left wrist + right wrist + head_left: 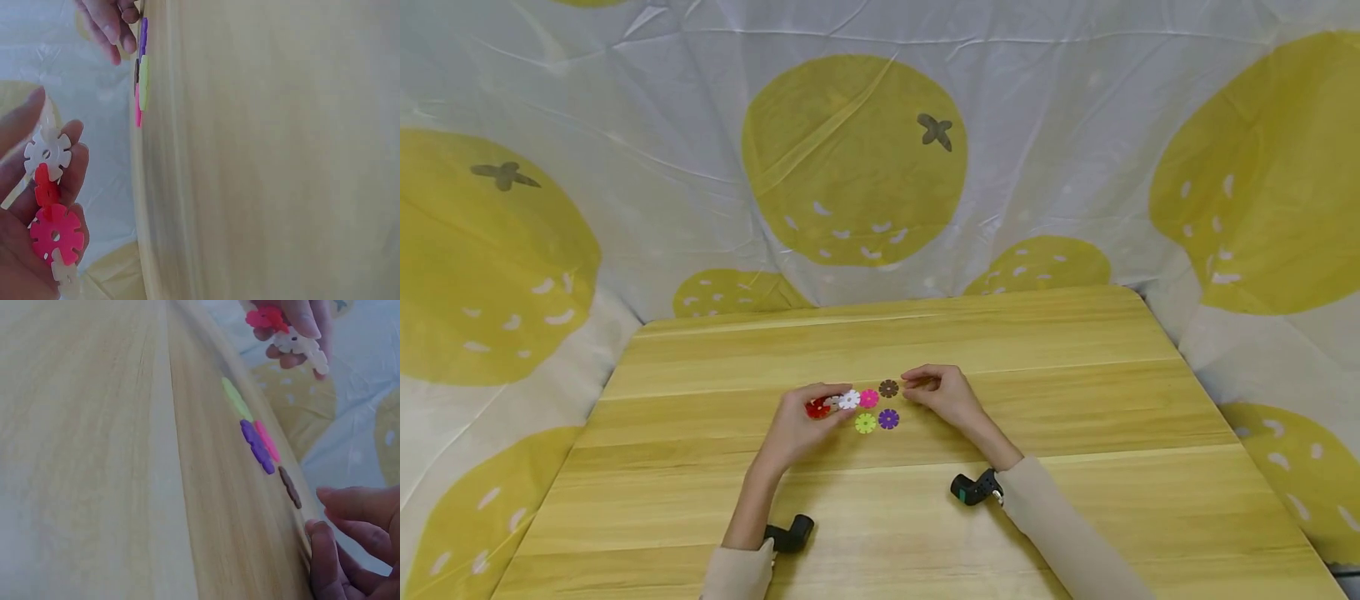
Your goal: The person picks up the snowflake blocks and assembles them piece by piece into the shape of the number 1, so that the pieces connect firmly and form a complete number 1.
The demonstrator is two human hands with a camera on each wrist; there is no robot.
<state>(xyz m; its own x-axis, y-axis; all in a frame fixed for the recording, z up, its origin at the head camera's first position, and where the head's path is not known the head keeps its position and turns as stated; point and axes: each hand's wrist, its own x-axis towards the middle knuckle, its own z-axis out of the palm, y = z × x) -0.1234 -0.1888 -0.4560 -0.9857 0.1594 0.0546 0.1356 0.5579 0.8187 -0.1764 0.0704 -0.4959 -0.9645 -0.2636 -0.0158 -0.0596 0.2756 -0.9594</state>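
Black wrist cameras (pixel 790 533), one by each beige cuff (pixel 737 569), sit nearer than a purple notched disc (pixel 888 419) that lies flat on the wood-grain table (pixel 880 517). Just left of the purple disc rests a lime-green disc (pixel 865 423). Farther left of the purple disc is the left hand (pixel 796 423), its grip clamped, between thumb and fingers, on a raised chain of interlocked discs (pixel 56 231); white, red, hot pink and a paler white piece show in it. Right of the purple disc and a little beyond is the right hand (pixel 949 396), its grip apart, thumb and fingertips separated. Past the purple disc, near those fingertips, lies a brown disc (pixel 888 388); beyond the purple disc and leftward, a loose pink disc (pixel 868 398). Farthest behind the purple disc hangs crinkled white cloth (pixel 1045 183) printed with yellow fruit.
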